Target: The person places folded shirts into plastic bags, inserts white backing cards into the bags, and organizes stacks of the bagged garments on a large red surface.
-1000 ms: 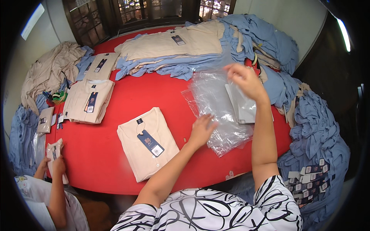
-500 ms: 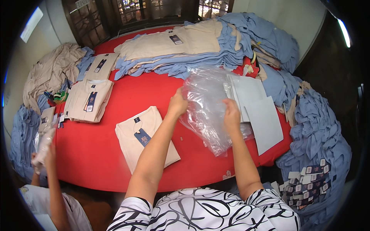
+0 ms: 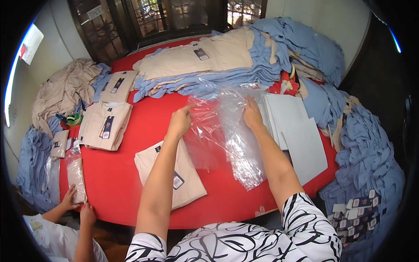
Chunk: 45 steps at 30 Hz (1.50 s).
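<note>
Folded shirt (image 3: 171,174): beige, tagged, flat on the red table (image 3: 144,131) nearest us.
Plastic bag (image 3: 229,131): clear, empty, lifted above the table.
Left hand (image 3: 180,122): pinching the bag's edge.
Right hand (image 3: 252,114): gripping its other edge.
Shirt pile (image 3: 205,56): beyond.

Single view, worn on my head, left camera of the pair. It looks steeply down and forward over a red table (image 3: 144,131), close enough that my forearms enter from the lower edge and reach mid-frame. Fisheye lens: table edges bend, corners are black. Far wall and window grille (image 3: 174,13) sit at the top; a second person's hands (image 3: 78,205) show lower left.
</note>
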### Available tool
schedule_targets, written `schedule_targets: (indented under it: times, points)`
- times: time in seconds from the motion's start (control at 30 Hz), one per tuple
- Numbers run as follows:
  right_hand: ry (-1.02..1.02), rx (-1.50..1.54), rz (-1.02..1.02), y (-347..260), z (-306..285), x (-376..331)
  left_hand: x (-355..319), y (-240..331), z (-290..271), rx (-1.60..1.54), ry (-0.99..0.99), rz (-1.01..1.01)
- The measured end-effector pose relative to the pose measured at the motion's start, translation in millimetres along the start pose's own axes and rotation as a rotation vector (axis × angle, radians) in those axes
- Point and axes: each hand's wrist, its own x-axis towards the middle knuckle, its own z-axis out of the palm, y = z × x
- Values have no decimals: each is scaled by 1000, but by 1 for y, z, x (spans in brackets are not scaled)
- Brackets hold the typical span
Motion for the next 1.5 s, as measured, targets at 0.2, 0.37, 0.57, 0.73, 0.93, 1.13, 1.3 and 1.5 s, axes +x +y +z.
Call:
schedule_targets:
  times: [0.2, 0.37, 0.57, 0.73, 0.93, 1.13, 1.3, 1.5]
  points:
    - [-407, -211, 160, -47, -13, 19, -56, -12, -30, -57, -70, -237]
    - [-249, -233, 155, 4, 19, 34, -137, -23, -77, -186, -1, -364]
    - [-247, 193, -16, -76, -34, 30, -188, -50, -73, -290, 140, -152]
    - [-277, 623, -414, -180, -9, -18, -208, -45, -69, -431, 118, -136]
    - [-778, 863, -210, -210, -26, -22, -246, -56, -87, -468, 135, -229]
    - [-832, 1130, -26, -225, -97, -47, -257, -64, -107, -547, 242, -323]
    - [-795, 1165, 106, -251, -140, -85, -266, -29, -105, 277, 677, 52]
    - [-582, 1383, 114, -291, -179, -165, -301, 61, -56, 32, 352, 384]
